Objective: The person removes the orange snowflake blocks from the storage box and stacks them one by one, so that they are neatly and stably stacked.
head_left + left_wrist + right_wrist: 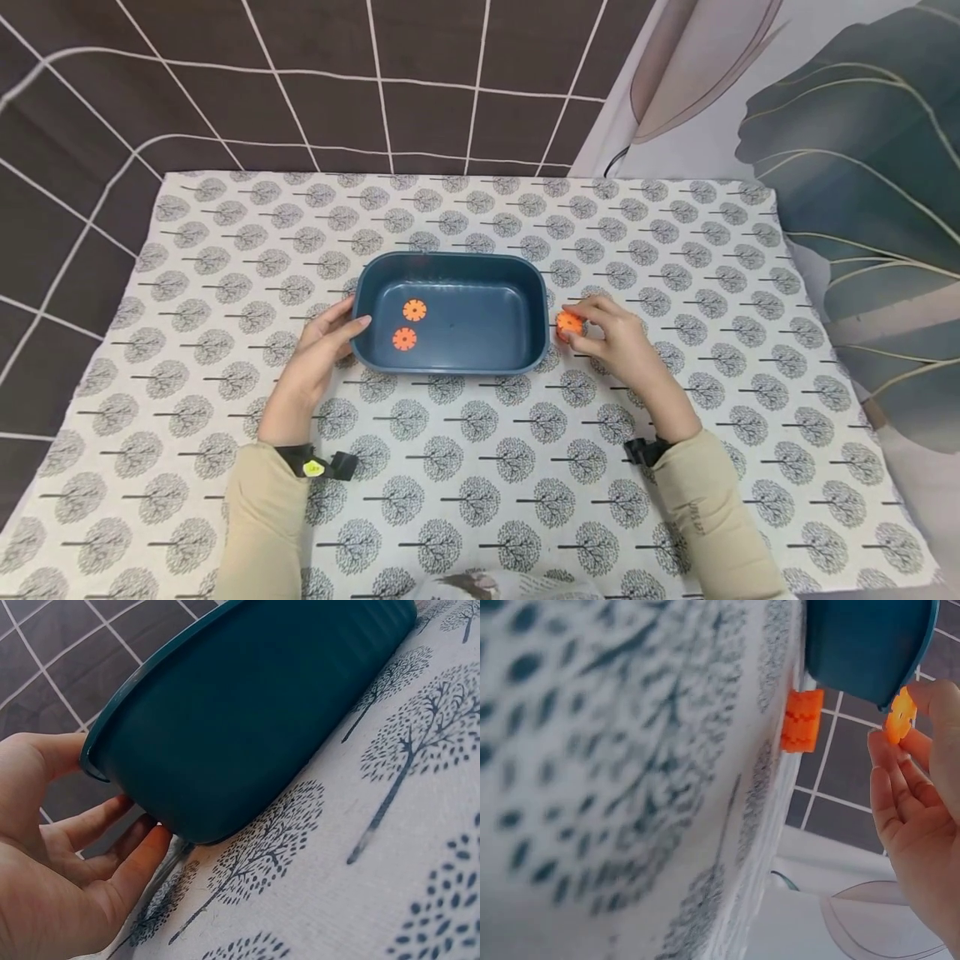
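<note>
A dark blue-green plastic basin (465, 358) stands on the table with two orange notched discs (414, 310) lying flat on the left of its floor. My left hand (315, 354) grips the basin's left end, thumb over the rim and fingers against the outside wall, as the left wrist view also shows. To the right of the basin, my right hand (618, 337) pinches one orange notched disc (901, 716) between thumb and fingers. Below it, a short stack of the same discs (802, 721) sits on the cloth near the basin's right end.
A white cloth (465, 467) printed with grey trees covers the table. Behind it hangs dark fabric with a white grid (322, 108), and a leaf-patterned curtain (862, 192) is on the right. Each wrist wears a black strap.
</note>
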The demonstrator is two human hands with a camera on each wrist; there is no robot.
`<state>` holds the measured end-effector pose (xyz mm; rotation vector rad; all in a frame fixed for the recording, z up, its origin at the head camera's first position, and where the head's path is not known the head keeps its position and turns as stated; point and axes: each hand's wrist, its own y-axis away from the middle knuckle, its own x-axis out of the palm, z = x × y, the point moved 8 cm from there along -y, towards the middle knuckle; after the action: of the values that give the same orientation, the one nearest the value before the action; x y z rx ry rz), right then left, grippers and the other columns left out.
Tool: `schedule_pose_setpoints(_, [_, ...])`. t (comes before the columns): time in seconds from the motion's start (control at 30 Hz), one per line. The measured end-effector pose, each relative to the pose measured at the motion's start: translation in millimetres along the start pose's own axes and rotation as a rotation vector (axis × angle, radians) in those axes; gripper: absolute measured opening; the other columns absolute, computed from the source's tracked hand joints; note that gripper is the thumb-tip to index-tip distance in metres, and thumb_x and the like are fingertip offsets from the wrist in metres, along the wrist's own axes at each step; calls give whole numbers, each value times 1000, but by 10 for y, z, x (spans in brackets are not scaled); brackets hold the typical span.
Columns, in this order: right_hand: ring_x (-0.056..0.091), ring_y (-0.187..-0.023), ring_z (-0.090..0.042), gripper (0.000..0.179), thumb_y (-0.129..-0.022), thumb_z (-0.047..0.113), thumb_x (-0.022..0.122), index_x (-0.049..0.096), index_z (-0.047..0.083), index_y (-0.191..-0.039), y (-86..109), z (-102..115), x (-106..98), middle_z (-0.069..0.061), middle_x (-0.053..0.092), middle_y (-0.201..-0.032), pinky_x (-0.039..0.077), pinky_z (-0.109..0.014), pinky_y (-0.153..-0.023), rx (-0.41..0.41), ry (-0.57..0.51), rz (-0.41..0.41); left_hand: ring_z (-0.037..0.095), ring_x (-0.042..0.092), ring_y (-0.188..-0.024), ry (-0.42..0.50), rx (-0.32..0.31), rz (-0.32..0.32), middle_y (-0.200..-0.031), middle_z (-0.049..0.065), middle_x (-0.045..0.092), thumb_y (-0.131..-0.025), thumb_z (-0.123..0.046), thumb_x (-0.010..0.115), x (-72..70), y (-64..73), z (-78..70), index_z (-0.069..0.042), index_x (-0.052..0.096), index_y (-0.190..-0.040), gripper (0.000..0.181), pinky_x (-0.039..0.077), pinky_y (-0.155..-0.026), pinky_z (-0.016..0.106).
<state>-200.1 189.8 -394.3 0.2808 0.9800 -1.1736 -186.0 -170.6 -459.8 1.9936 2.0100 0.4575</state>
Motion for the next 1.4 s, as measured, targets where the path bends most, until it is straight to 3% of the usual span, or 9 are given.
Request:
schedule_pose_setpoints(0.5, [60, -96, -30, 40, -80, 12, 72, 62, -4, -115, 52, -152, 29, -16, 60, -111, 52, -43, -85, 62, 47, 95, 20, 38, -128, 23, 2, 2, -148, 11, 33, -89, -20, 62, 2, -11, 9, -13, 31, -146, 65, 30, -108, 39])
schedule_pose_setpoints(0.73, [59, -99, -32, 44, -80, 20, 73, 61, -3, -116, 16, -121, 77, -16, 60, -110, 49, -45, -90, 28, 164, 161, 19, 39, -127, 36, 4, 4, -148, 11, 34, -89, -20, 62, 0, -3, 3, -13, 31, -146, 65, 30, -109, 39])
schedule_pose_setpoints(1.03, [59, -100, -33, 42, -81, 23, 73, 63, 0, -114, -16, -108, 95, -17, 62, -109, 49, -46, -90, 11, 198, 149, 15, 41, -124, 42, 2, 0, -147, 10, 35, -89, -19, 62, -9, 1, 20, -12, 32, -145, 65, 31, -108, 37])
schedule_pose_setpoints(1.4, [62, -93, -32, 37, -79, 23, 74, 66, 2, -109, -25, -112, 97, -15, 64, -105, 52, -45, -84, -15, 240, 118, 20, 39, -128, 40, 8, 5, -148, 11, 33, -89, -20, 62, -2, -12, 22, -11, 30, -146, 66, 30, -109, 39])
